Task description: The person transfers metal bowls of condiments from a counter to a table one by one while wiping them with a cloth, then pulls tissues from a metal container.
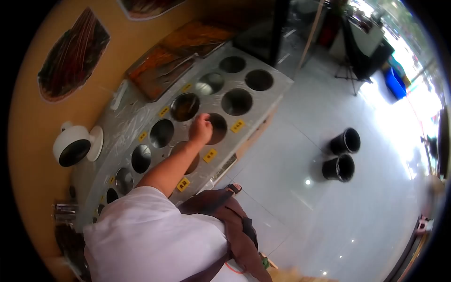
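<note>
My left hand [202, 128] reaches out over a long metal counter [202, 102] fitted with rows of round wells. Its fingers are closed together above the edge of one dark well [217, 130]. Anything inside the fingers is hidden. Just beyond the hand, another round well [185, 107] has something brownish in it. Yellow labels with dark writing, such as one label [237, 126] to the right of the hand, sit beside the wells. Clear plastic film seems to cover parts of the counter top. My right hand does not show.
Trays with orange contents [159, 70] and tongs [181, 64] lie along the wall side. A white round device [75, 145] stands at left. Two black bins [339, 168] are on the tiled floor [300, 211]. A black chair [357, 51] and blue crate [395, 83] are farther off.
</note>
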A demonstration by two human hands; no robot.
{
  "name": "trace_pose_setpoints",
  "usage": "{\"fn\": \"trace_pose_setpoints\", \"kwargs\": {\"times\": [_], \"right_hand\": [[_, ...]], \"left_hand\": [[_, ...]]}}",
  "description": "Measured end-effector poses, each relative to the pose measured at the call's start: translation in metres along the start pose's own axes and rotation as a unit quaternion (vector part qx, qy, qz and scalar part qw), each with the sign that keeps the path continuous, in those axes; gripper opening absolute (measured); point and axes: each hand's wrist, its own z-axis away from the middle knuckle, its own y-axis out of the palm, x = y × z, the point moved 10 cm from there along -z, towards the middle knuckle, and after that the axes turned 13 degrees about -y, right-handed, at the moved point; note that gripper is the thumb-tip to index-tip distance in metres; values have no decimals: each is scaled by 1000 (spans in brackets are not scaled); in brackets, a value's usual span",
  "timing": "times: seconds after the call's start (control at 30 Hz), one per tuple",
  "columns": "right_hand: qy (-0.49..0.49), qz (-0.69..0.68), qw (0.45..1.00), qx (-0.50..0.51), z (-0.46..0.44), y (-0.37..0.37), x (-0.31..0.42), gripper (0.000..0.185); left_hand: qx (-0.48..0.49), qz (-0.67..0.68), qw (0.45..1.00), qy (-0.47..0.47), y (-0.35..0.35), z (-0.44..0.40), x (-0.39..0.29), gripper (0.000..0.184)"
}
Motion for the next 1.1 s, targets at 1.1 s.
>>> {"fn": "trace_pose_setpoints", "kwargs": {"times": [1.1], "right_hand": [[144,-113,981,-64,41,5,90,37]], "left_hand": [[82,225,866,-439,-51,-177,260,41]]}}
